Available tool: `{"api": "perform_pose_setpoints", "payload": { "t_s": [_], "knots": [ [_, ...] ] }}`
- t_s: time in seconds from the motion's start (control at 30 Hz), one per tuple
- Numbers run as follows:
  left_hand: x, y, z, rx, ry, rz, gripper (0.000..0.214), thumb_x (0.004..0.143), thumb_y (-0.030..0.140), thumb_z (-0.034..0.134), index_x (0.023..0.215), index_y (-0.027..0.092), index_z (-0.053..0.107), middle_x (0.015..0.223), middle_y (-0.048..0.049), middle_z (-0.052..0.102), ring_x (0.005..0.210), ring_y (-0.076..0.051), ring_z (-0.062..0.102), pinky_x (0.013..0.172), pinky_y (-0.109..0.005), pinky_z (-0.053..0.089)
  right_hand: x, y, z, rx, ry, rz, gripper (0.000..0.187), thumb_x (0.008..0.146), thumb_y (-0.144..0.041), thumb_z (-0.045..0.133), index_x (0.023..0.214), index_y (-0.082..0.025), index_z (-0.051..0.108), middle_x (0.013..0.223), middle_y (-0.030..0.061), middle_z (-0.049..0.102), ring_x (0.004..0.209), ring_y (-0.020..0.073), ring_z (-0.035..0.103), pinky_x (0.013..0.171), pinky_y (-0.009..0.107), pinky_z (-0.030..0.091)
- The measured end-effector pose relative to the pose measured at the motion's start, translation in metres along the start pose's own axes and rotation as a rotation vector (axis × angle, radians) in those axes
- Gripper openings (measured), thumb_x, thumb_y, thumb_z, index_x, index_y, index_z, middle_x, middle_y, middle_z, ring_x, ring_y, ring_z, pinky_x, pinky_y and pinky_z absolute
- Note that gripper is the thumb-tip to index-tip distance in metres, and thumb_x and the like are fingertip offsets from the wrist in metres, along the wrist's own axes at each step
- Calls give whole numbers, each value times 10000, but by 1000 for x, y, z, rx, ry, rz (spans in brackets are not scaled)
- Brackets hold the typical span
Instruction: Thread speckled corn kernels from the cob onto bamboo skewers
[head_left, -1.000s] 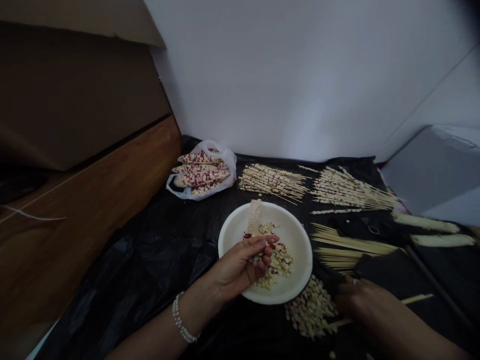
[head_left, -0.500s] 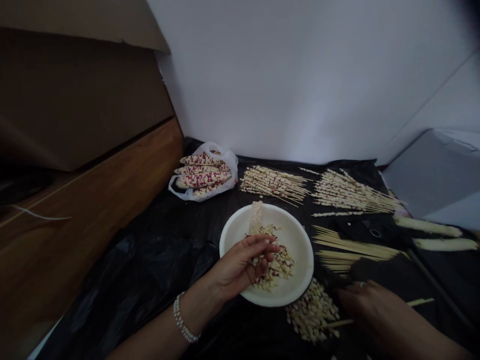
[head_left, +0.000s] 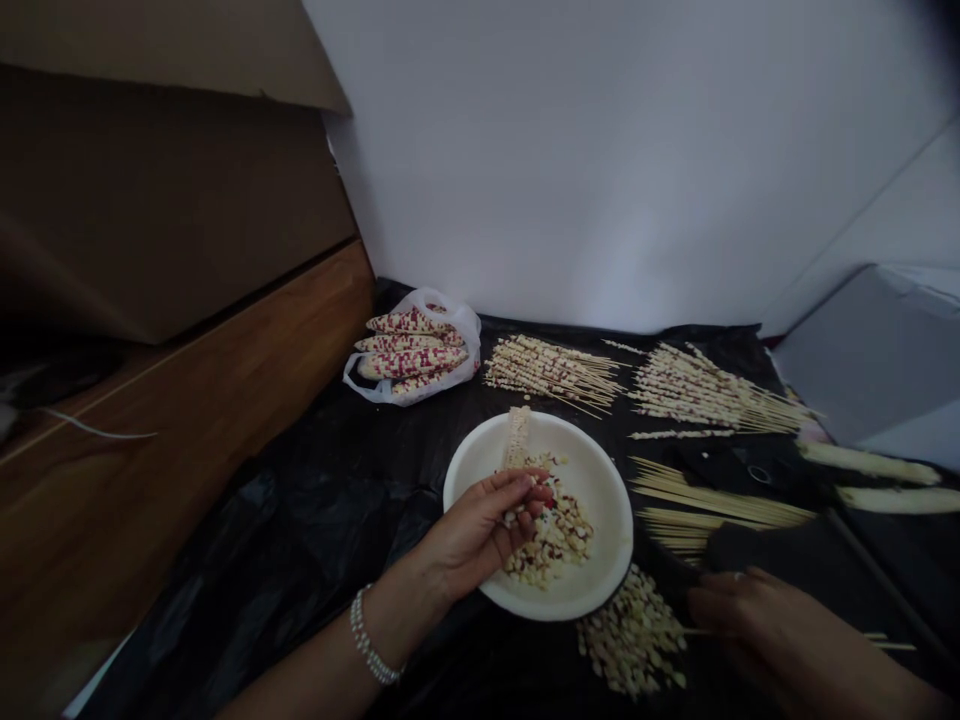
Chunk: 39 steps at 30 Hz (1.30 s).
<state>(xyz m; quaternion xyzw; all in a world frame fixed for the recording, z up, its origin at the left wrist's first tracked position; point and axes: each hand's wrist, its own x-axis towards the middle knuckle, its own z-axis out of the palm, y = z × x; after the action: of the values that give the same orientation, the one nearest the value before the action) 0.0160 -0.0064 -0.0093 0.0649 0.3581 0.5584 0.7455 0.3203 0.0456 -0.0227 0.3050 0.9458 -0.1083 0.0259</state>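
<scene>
left hand (head_left: 487,525), lower centre of the frame: half-closed over the bowl (head_left: 611,545), fingers curled about a few kernels (head_left: 512,516). right hand (head_left: 761,615), lower right: fingers appear folded around a thin stick (head_left: 697,632); this grip is dark and partly hidden. stick axis: nearly level across the frame, visible end pointing left to the kernel heap (head_left: 630,635), just beside it. the left hand lies left of and above that end; the right hand is nearer.

materials, left to right. wooden board (head_left: 247,370), left: smooth, brown, grained. black sheet (head_left: 337,480): crinkled, glossy. plastic bag (head_left: 471,335), left of upper centre: thin, white, holding tapered corn cobs (head_left: 412,362), speckled red and cream. bowl: round, white, smooth; contains loose kernels (head_left: 571,530) and a stripped cob (head_left: 517,435), upper end at the rim. threaded sticks (head_left: 551,368): knobbly, two bundles. plain sticks (head_left: 705,490), right: slim, straight, pale.
</scene>
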Motion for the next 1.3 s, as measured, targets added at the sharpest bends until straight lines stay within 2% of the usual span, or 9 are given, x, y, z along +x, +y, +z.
{"api": "perform_pose_setpoints", "payload": {
  "t_s": [0.13,0.23,0.4,0.47,0.6,0.63,0.8,0.97,1.3],
  "knots": [
    [0,0,1,19,9,9,180,802,117,660,977,78,675,904,-77,680,688,-60,620,596,-123,497,12,0,-30,232,-171,11,255,887,-180,398,814,-240,634,822,11,655,740,123,613,666,245,453],
    [-1,1,2,8,20,25,174,791,144,681,956,89,682,880,-61,681,667,-52,617,582,-117,489,25,-1,-43,284,-140,-33,272,924,-237,388,835,-240,645,822,18,648,754,136,611,678,263,469],
    [-2,3,2,-4,67,81,185,773,127,692,955,92,694,769,-24,658,607,-36,589,580,-111,483,39,-1,-49,303,-70,-126,275,927,-241,410,804,-250,656,802,7,653,728,118,622,638,229,492],
    [-1,4,2,-8,94,100,175,779,122,684,949,88,698,767,-27,657,605,-35,588,589,-110,487,42,-5,-52,270,37,-143,263,934,-250,405,833,-255,648,786,-5,654,695,102,622,614,205,498],
    [1,4,3,-8,124,141,163,793,93,659,952,77,694,827,-60,670,670,-55,619,612,-112,505,56,-26,-58,171,403,-204,211,932,-270,425,1001,-227,620,843,25,672,744,116,646,655,211,522],
    [1,4,3,-9,131,151,159,796,85,653,951,76,692,832,-65,671,677,-60,623,605,-113,507,60,-33,-59,148,453,-218,221,932,-257,420,1041,-218,609,855,37,671,747,121,647,644,212,521],
    [1,5,4,-40,158,198,137,815,72,627,932,87,695,801,-60,672,662,-58,628,600,-108,517,83,-60,-47,45,467,-182,301,915,-171,393,1154,-216,570,839,40,638,671,123,626,598,235,505],
    [0,6,4,-56,152,224,157,829,66,606,960,67,692,840,-76,673,681,-60,634,607,-103,520,91,-61,-35,-19,517,-150,319,904,-144,383,1149,-204,577,826,34,626,666,135,626,603,265,502],
    [1,8,2,-52,162,245,136,840,66,593,941,75,682,813,-67,671,650,-46,615,636,-106,527,95,-66,-32,-94,538,-144,374,866,-102,373,1163,-197,579,785,14,598,624,129,606,531,254,434]
  ]
}}
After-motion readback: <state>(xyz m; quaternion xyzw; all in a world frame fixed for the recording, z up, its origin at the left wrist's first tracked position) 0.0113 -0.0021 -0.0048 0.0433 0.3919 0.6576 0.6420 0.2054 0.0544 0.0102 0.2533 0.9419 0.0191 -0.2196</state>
